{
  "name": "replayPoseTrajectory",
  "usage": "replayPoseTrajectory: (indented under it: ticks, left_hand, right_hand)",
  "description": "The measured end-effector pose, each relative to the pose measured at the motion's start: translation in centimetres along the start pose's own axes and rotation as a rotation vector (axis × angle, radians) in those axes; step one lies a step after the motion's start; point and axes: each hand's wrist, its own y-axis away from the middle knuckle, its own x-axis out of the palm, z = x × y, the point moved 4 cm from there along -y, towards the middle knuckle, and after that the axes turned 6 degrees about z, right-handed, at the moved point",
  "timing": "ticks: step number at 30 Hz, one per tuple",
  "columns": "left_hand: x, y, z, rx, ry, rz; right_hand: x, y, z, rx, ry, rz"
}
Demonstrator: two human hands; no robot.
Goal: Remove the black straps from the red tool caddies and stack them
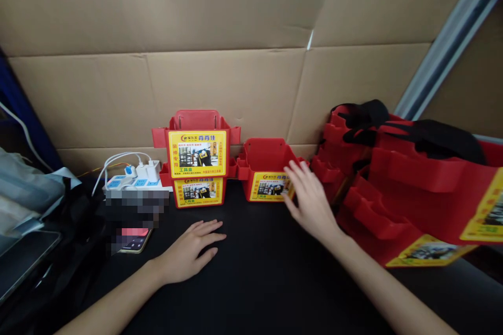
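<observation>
My left hand [193, 251] lies flat on the black table surface [251, 272], fingers stretched out, holding nothing. It is in front of two stacked red tool boxes with yellow labels, the upper tool box [197, 153] resting on the lower one [199, 192]. To the right stands a single red tool box [266, 157], open at the top, its yellow label facing me. Fingers apart, my right hand [310, 201] is at that box's right front corner and covers part of the label. Whether the fingertips touch the box I cannot tell.
More red tool boxes [416, 167] with black straps [436, 136] are stacked at the right. At the left are a white power strip [137, 182] with plugged-in chargers, a phone [137, 243] and plastic-wrapped items [27, 204]. A cardboard wall [220, 94] stands behind.
</observation>
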Motion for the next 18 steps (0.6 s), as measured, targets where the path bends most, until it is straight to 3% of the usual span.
replayPoseTrajectory:
  ticks: [3, 7, 10, 13, 16, 18]
  left_hand:
    - [0.0, -0.1, 0.0, -0.005, 0.009, -0.025]
    - [0.0, 0.0, -0.1, -0.005, 0.004, -0.018]
    - [0.0, 0.1, -0.1, -0.005, -0.012, 0.0]
    - [0.0, 0.2, 0.0, -0.013, -0.017, -0.009]
    - [-0.6, 0.2, -0.2, -0.03, 0.018, -0.127]
    - [-1.3, 0.4, -0.7, -0.033, 0.039, -0.237]
  right_hand:
    - [0.3, -0.7, -2.9, 0.058, 0.105, -0.011]
    - [0.2, -0.4, -3.4, 0.07, 0.162, -0.01]
    - [-1.9, -0.1, -2.7, -0.003, 0.153, -0.037]
    - [-4.8, 0.2, -1.9, -0.177, 0.004, 0.074]
    - [-7.4, 0.7, -0.5, -0.343, -0.17, 0.276]
    - [-9.0, 1.2, 0.8, -0.344, -0.241, 0.255]
